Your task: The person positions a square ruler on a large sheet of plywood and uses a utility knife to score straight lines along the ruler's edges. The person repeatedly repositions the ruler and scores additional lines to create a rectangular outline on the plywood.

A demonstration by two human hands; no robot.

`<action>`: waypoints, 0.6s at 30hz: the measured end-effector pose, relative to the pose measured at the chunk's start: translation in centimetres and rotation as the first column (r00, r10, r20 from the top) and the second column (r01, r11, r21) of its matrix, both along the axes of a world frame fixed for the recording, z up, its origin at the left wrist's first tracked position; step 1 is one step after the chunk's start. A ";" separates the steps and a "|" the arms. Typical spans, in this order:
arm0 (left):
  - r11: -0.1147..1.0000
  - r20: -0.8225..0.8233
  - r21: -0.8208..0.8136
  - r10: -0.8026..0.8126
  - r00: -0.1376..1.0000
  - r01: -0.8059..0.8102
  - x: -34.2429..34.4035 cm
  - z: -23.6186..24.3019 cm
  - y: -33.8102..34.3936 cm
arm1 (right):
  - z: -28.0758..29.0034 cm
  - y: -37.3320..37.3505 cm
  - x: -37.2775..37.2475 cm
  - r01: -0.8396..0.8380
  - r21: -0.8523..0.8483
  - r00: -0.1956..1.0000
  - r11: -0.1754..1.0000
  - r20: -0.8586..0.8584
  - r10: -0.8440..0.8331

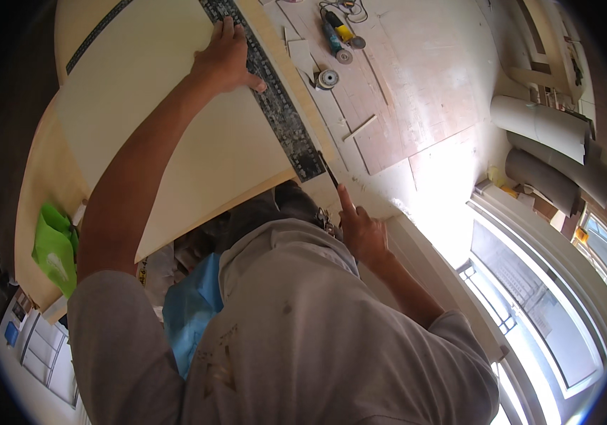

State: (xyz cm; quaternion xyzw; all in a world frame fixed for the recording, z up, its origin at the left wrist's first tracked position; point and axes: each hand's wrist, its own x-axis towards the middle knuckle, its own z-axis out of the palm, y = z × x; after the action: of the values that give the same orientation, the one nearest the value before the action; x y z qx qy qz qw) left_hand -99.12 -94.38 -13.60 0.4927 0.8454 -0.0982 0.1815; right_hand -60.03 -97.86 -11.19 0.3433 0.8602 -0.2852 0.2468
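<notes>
My left hand (224,62) lies with fingers spread on a long black strip with pale speckles (282,120), pressing it against a cream sheet (197,142). The thumb reaches over the strip's right edge. My right hand (364,230) is closed around a slim black knife-like tool (328,168), index finger stretched along it. Its tip is beside the strip's near end, at the right edge of the sheet; whether it touches is unclear. The sheet rests on a pale wooden board (38,166). A second dark strip (98,35) lies at the far left.
On the floor to the right are a green-and-yellow power tool (337,35), a round spool (327,78) and scrap strips (360,127). A green bag (55,244) sits at the board's left edge. Blue fabric (194,304) hangs beside me. Large rolls (541,126) lie at right.
</notes>
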 end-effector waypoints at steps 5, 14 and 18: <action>0.999 0.048 -0.013 0.031 0.998 -0.030 0.0 0.7 0.4 | -1.5 0.2 1.5 0.067 0.010 0.985 0.998 -0.159 -0.064; 0.990 0.193 -0.112 0.101 0.976 -0.081 0.2 2.4 0.7 | -0.6 7.8 -13.3 0.197 -0.025 0.756 0.980 -0.633 -0.168; 0.990 0.204 -0.094 0.120 0.972 -0.102 -0.1 2.7 0.0 | -2.6 12.7 -30.9 0.128 0.079 0.760 0.989 -0.648 -0.046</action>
State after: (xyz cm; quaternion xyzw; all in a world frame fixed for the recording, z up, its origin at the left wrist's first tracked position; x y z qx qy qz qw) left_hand -99.25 -94.37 -10.88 0.4442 0.8431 -0.0704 0.2947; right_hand -90.88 -85.12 -13.82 0.2781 0.8910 -0.3452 -0.0980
